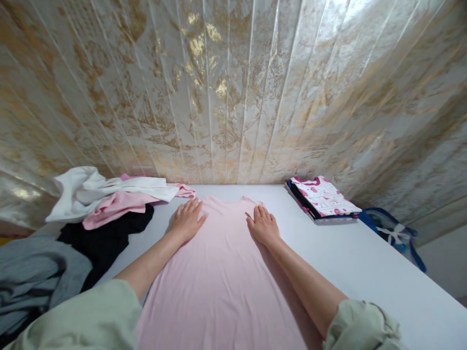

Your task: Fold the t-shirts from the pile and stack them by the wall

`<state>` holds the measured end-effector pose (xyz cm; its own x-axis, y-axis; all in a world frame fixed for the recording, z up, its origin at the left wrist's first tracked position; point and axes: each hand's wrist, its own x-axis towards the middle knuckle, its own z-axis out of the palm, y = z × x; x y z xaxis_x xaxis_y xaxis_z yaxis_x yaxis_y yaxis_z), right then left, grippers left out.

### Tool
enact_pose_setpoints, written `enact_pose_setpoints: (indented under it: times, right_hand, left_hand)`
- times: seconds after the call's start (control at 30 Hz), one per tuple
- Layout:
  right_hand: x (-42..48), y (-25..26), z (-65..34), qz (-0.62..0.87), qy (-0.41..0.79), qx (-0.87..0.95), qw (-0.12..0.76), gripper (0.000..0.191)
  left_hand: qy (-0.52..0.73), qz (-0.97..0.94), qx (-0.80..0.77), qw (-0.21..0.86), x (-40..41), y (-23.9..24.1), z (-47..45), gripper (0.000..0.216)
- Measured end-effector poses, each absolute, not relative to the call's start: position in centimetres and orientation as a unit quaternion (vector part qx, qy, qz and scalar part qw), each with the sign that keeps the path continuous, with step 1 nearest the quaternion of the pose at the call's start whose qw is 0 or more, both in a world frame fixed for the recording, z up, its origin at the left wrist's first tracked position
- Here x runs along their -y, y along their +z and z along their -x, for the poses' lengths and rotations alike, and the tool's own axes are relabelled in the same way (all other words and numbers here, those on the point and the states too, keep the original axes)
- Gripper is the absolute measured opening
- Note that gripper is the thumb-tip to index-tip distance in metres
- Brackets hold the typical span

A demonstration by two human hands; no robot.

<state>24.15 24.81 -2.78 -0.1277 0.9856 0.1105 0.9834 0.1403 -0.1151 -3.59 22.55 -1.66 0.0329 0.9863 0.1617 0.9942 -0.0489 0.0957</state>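
Note:
A pale pink shirt (222, 272) lies spread out on the white table, its neckline toward the wall and its lower part running out of view at the bottom. My left hand (187, 221) rests flat on its upper left side, fingers stretched out and thumb apart. On the upper right side my right hand (264, 224) lies palm down, fingers extended. Neither hand grips the fabric. Light creases run down the middle of the shirt.
Loose white, pink, black and grey clothes (105, 238) are heaped on the left. A stack of folded clothes (324, 199) sits at the back right of the white table (365, 262). Beyond the right edge is a blue-trimmed bag (396, 233). A gold-patterned curtain (226, 97) hangs behind.

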Motion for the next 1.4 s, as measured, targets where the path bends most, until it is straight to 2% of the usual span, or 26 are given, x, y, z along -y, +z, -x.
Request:
enact_pose_setpoints:
  times: [0.1, 0.27, 0.43, 0.6, 0.77, 0.83, 0.97, 1.1, 1.4]
  right_hand:
    - [-24.9, -2.6, -24.3, 0.654, 0.006, 0.752, 0.08, 0.062]
    - [-24.9, -2.8, -24.5, 0.65, 0.0, 0.755, 0.085, 0.061]
    - [-25.8, -2.8, -24.4, 0.647, 0.003, 0.758, 0.083, 0.062]
    - [-26.6, -1.5, -24.9, 0.644, 0.006, 0.76, 0.081, 0.061]
    - [-25.1, -0.5, -27.1, 0.585, -0.022, 0.798, 0.14, 0.068]
    - [-23.9, -1.3, -27.9, 0.557, -0.033, 0.818, 0.141, 0.069]
    - [-21.7, -3.4, -28.1, 0.563, -0.029, 0.821, 0.086, 0.069]
    - [-20.7, -3.7, -27.8, 0.573, -0.019, 0.817, 0.058, 0.069]
    - [-20.9, -1.0, -25.4, 0.557, 0.011, 0.826, 0.089, 0.06]
  left_hand:
    - [-0.12, 0.73, 0.67, 0.054, -22.3, -1.7, 2.8, 0.061]
    - [-0.079, 0.734, 0.675, 0.015, -22.5, -2.8, 3.1, 0.067]
    - [-0.093, 0.732, 0.675, -0.002, -23.9, -3.0, 3.2, 0.069]
    - [-0.121, 0.719, 0.684, 0.008, -23.8, -0.7, 3.9, 0.056]
    - [-0.169, 0.688, 0.702, 0.073, -20.1, 1.8, 7.0, 0.05]
    - [-0.152, 0.701, 0.694, 0.067, -18.0, 1.3, 7.4, 0.052]
    - [-0.082, 0.733, 0.675, 0.017, -14.7, -1.7, 6.3, 0.063]
    - [-0.077, 0.719, 0.691, 0.004, -13.8, -3.5, 5.6, 0.067]
    - [-0.187, 0.642, 0.743, -0.041, -15.4, -2.0, 9.8, 0.042]
